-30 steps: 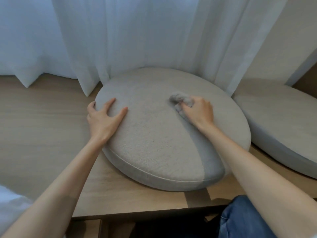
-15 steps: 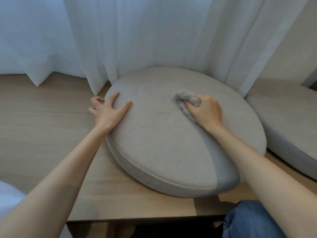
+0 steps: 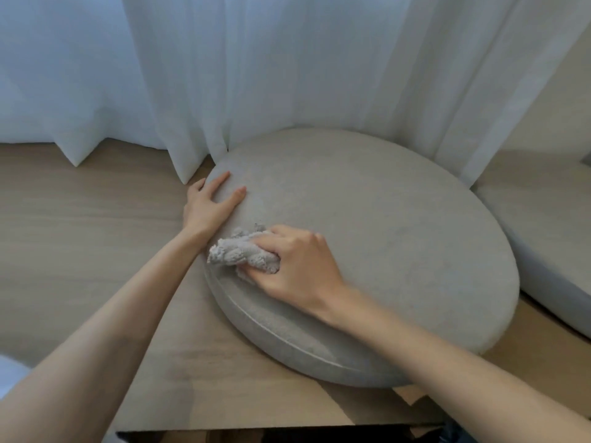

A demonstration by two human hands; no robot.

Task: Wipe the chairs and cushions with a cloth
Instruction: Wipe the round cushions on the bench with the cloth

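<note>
Gripping a bunched-up grey cloth, the right hand has its fingers curled round it and is pressing it onto the near-left part of the big round grey cushion. The left hand just lies flat on the cushion's left edge, fingers straight, holding nothing. The cushion sits on a light wooden surface, its back right up against a white curtain. A second cushion is just beside it on the right, partly cut off.
</note>
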